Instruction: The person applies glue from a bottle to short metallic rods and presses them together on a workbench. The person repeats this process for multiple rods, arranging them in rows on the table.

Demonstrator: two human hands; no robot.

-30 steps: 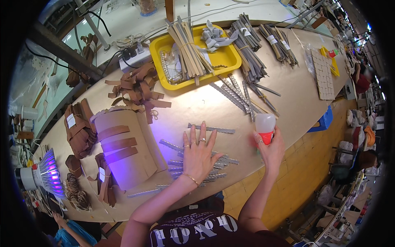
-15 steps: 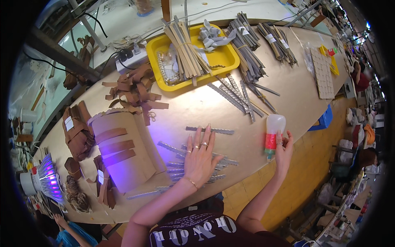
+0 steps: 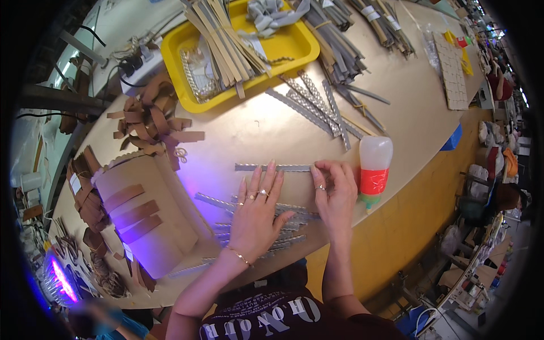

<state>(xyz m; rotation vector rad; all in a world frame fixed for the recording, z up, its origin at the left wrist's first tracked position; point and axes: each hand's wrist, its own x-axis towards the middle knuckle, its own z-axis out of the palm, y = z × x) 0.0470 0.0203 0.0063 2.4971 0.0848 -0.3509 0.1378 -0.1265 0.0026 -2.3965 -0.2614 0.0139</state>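
My left hand [image 3: 258, 218] lies flat, fingers spread wide, on a pile of grey strips [image 3: 266, 226]. My right hand [image 3: 335, 192] pinches the right end of one grey strip [image 3: 272, 168] just beyond. A glue bottle [image 3: 374, 170] lies right; farther off, a yellow tray [image 3: 294, 45].

my left hand [image 3: 258, 218] and right hand [image 3: 335, 192] lie on the thin grey scalloped strip [image 3: 272, 167]; the translucent plastic glue bottle [image 3: 374, 170] lies right of it.
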